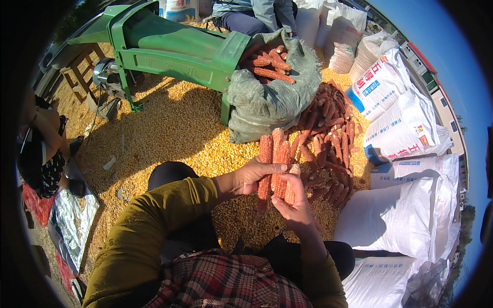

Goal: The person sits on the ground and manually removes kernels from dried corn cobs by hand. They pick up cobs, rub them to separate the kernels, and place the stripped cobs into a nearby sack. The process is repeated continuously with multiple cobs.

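Several bare reddish corn cobs [281,152] are bunched upright between my two hands, above the spread of loose yellow kernels. My left hand [254,178] grips the bunch from the left, its thumb lying across the front. From the right, my right hand [294,208] closes its fingers around the lower part, beside a paler cob [293,172]. Just beyond my hands stands a grey-green woven sack [269,96], its open mouth full of cobs [271,65]. A heap of stripped cobs [331,134] lies on the kernels to the right of the sack.
A green corn sheller [173,50] reaches from the upper left to the sack. White woven bags [389,215] line the right side. One person sits at the top [250,17], another at the left edge [44,146]. Kernels [161,131] cover the ground.
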Motion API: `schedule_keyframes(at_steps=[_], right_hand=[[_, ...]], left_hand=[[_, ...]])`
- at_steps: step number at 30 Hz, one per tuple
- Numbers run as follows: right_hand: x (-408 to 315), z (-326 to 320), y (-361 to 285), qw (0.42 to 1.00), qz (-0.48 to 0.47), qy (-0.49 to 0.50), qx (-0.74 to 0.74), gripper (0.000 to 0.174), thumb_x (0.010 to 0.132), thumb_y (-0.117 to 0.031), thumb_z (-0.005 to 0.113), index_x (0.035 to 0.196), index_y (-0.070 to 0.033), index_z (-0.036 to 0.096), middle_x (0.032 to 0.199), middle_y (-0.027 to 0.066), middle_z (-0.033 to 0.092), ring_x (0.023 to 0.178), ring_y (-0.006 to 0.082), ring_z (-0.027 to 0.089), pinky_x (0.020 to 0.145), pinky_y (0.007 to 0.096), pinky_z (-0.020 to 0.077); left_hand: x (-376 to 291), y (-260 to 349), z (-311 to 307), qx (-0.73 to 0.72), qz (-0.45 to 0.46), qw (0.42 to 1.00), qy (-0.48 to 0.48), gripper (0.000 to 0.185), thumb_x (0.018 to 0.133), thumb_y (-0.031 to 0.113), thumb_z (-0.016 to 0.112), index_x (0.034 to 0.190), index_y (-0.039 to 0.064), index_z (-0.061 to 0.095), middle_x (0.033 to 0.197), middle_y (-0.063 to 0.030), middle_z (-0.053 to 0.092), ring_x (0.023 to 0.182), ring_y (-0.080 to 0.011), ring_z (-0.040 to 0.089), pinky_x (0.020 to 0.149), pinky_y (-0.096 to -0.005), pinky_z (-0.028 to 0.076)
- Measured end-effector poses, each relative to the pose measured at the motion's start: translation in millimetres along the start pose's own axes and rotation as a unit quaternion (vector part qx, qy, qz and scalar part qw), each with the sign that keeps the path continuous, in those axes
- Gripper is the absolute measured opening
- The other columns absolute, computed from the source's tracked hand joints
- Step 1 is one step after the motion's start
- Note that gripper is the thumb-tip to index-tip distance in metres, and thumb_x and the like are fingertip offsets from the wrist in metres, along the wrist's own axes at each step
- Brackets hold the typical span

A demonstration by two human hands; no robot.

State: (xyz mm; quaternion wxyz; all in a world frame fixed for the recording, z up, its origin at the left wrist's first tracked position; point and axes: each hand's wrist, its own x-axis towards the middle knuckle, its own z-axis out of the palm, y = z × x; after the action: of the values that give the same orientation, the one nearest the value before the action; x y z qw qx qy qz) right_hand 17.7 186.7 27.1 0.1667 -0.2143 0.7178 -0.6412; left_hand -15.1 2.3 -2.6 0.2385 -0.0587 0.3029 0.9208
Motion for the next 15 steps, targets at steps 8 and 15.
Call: schedule_keyframes(at_steps=[8,15], right_hand=[[-3,-37,-31,0.976,0.039,0.180,0.115,0.059,0.091,0.001,0.063,0.142,-0.017,0.037,0.091,0.0057,0.062,0.059,0.0035,0.048,0.048,0.0170,0.0399],[-4,-34,-36,0.972,-0.002,0.211,0.101,0.057,0.091,-0.002,0.066,0.139,-0.016,0.038,0.092,0.0044,0.062,0.062,0.0050,0.049,0.052,0.0190,0.0417]], left_hand=[[-21,50,29,0.111,0.142,0.983,0.038,0.043,0.082,-0.001,0.076,0.121,0.005,0.057,0.108,-0.0090,0.068,0.098,-0.0204,0.067,0.087,-0.0382,0.056],[18,186,81,0.003,0.300,0.948,0.108,0.022,0.087,0.010,0.071,0.105,0.002,0.063,0.097,-0.0116,0.071,0.090,-0.0245,0.070,0.084,-0.0428,0.058]])
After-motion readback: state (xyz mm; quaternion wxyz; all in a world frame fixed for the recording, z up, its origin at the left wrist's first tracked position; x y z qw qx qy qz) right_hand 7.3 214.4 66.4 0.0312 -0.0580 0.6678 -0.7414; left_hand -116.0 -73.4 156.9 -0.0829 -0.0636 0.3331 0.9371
